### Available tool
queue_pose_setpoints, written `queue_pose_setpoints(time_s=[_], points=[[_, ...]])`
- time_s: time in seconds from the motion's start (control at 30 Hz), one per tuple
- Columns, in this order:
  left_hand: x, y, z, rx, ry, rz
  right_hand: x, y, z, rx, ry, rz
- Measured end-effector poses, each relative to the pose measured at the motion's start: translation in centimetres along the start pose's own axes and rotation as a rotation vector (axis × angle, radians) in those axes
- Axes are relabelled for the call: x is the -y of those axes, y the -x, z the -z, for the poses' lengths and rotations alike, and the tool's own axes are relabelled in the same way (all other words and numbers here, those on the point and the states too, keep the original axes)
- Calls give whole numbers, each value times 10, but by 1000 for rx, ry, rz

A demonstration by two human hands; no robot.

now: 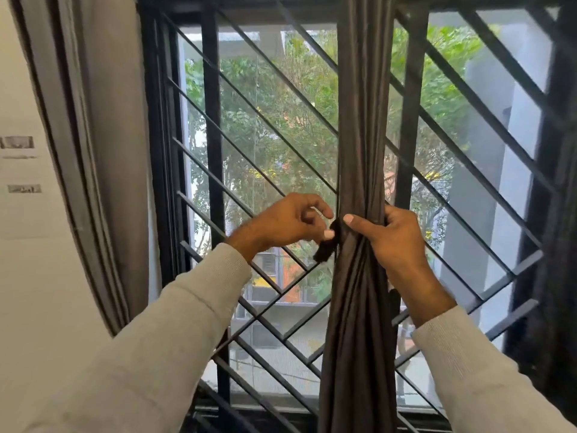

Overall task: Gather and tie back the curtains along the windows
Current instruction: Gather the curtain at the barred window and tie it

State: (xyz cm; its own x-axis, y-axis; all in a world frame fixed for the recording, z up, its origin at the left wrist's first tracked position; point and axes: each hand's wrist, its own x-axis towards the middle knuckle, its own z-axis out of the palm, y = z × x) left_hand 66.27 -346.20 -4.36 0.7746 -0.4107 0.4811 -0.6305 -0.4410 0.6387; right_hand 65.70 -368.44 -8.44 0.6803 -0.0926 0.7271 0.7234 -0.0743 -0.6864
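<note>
The dark brown, pleated fabric curtain [362,151] hangs already gathered into one narrow column in front of the middle of the black metal window grille [249,126] with its diagonal bars. At about mid-height the bundle is cinched. The right hand [390,242] grips it there, fingers curled round behind the folds and the thumb pressed across the front. The left hand [290,223] sits just beside the bundle, its thumb and curled fingers pinching a short dark tie end [326,250] that sticks out from the cinched spot and droops to the left. Whether the tie is a separate cord or a twist of the curtain's own cloth cannot be told.

Judging from this, the gathering of this curtain is done and the tying is under way: the tie appears to be wrapped, but the person's hold on both the end and the bundle suggests the knot or fastening is not yet secured. A grey fabric curtain [93,135] at the left edge of the window hangs in loose folds with no tie visible on it, so it probably remains to be dealt with.

By count: two curtains in view, one brown and one grey; one tie end; one grilled window; two hands, both occupied.
</note>
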Motion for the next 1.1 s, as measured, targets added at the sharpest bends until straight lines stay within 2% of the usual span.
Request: queue_pose_setpoints(time_s=[0.1, 0.23, 0.33, 0.47, 0.63, 0.73, 0.83, 0.9, 1.0, 1.1], points=[[-13, 8, 4, 17, 82, -22, -3, 2, 4, -14, 24, 11], [-32, 11, 7, -88, 292, -215, -1, 9, 6, -5, -8, 7], [-40, 3, -5, -99, 311, -282, 5, 15, -2, 28, -75, 0], [-41, -6, -22, -150, 92, -348, 7, 21, -4, 46, -80, 18], [-41, -6, -28, -248, -203, -524, 3, 28, 12, 111, -104, 27], [-45, -7, -36, -332, -341, -624, -1, 35, 20, 145, -216, 24], [-48, -8, -42, -390, -528, -725, -3, 47, 30, 157, -421, -73], [-55, -8, -44, -341, -629, -795, -6, 51, 39, 142, -297, -48], [-73, -7, -49, -272, -736, -911, -6, 50, 46, 149, -10, 114], [-86, -11, -54, -245, -703, -934, 3, 47, 47, 173, 55, 178]])
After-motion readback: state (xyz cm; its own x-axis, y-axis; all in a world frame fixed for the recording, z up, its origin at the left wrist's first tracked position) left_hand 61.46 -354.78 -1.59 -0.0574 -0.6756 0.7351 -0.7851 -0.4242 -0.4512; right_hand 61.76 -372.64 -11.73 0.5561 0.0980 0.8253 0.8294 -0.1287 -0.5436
